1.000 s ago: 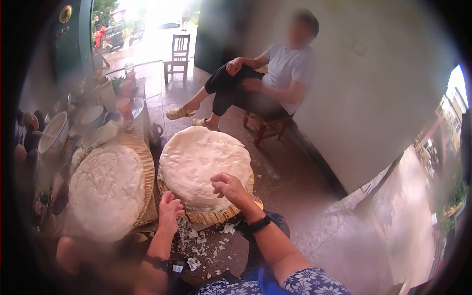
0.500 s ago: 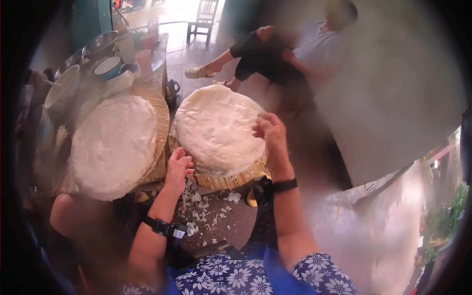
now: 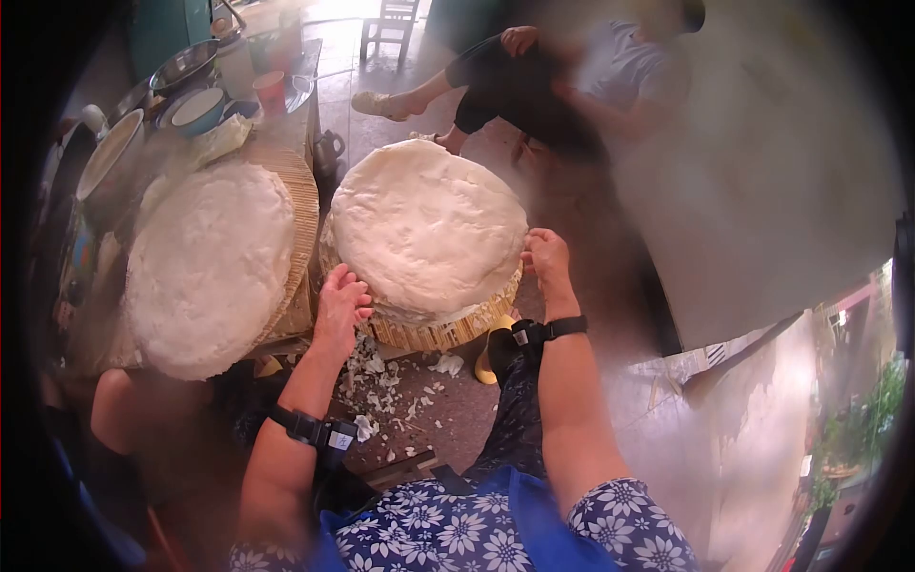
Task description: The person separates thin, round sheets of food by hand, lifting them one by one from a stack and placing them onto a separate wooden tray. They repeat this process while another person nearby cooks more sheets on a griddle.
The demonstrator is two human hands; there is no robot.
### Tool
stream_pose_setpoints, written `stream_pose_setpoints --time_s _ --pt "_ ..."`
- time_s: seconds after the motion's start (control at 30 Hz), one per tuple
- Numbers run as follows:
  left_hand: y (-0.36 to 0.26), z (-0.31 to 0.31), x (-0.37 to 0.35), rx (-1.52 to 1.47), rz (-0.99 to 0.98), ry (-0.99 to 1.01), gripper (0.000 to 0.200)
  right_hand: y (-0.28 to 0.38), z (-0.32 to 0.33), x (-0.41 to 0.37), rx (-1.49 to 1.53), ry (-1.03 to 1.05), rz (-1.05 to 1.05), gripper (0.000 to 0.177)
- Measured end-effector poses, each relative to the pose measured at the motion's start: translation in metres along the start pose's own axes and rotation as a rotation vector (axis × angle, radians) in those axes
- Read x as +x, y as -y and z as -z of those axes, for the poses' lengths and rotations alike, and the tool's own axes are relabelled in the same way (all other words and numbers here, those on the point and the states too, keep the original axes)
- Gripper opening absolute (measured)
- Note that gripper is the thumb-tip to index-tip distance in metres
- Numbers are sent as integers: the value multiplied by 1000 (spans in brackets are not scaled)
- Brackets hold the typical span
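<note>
A thick white round of dough [image 3: 429,224] lies on a round woven straw mat [image 3: 434,334] in front of me. Its top is lumpy and creased. My left hand [image 3: 341,305] is at the near left edge, open, with bent fingers apart and nothing visible in them. At the right edge, my right hand [image 3: 548,259] has its fingers bent around the dough's rim, apparently pinching it; the fingertips are partly hidden. To the left, a second white dough round [image 3: 210,267] rests on another straw mat [image 3: 303,205].
Bowls, including a blue-rimmed one [image 3: 198,112], and a pink cup [image 3: 271,92] stand on the left table. White scraps [image 3: 381,381] litter the floor below. Another person [image 3: 534,86] sits beyond, and a large pale panel [image 3: 762,191] stands at right. A chair [image 3: 389,33] is farther back.
My right hand has moved from over the dough's top outward to its right edge. The dough's right rim now reaches farther out. My left hand stays by the left edge; the view has shifted slightly.
</note>
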State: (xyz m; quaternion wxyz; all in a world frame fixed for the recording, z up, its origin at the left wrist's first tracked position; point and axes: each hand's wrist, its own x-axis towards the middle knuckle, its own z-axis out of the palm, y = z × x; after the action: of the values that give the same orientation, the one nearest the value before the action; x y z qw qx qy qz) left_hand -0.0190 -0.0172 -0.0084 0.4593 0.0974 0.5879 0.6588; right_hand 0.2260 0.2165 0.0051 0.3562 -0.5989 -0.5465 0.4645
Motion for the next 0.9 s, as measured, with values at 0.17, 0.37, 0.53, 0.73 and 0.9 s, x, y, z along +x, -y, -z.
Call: stream_pose_setpoints --time_s 0.17,0.37,0.53,0.73,0.9 --pt "1 0 3 33 35 -41 65 -35 -6 40 -154 -43 166 26" --pt "5 3 7 18 48 -46 64 -31 -13 43 -72 -109 209 23" --pt "2 1 6 22 60 -52 63 -28 -15 37 -64 -186 307 19" --pt "7 5 10 -46 62 -24 58 -5 -17 19 -206 -266 365 19" --pt "3 5 7 -56 70 -10 54 -5 -22 16 -104 -292 340 17"
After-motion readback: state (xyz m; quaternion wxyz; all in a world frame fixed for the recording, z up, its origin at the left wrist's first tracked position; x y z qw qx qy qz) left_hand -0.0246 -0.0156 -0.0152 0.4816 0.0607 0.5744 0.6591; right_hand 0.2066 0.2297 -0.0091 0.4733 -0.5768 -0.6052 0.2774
